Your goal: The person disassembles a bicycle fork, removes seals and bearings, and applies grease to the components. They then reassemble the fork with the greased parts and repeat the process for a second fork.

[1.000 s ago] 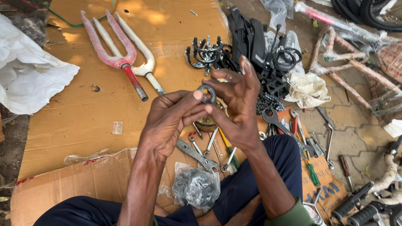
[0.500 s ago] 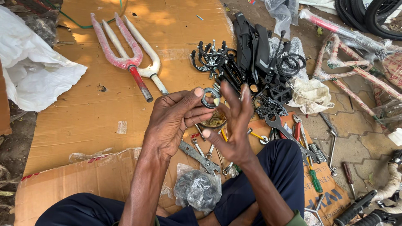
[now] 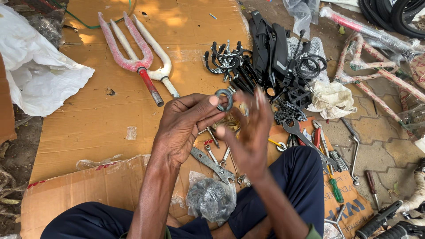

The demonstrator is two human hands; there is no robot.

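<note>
An outdoor bicycle repair spot: forks (image 3: pixel 133 53) upper left, wrenches (image 3: pixel 212 161), brake parts (image 3: pixel 230 57), frames (image 3: pixel 372 66) right, on cardboard (image 3: pixel 88 128) over pavement.

Forks (image 3: pixel 137 62), spanners (image 3: pixel 212 161) on cardboard (image 3: pixel 88 128)
</note>
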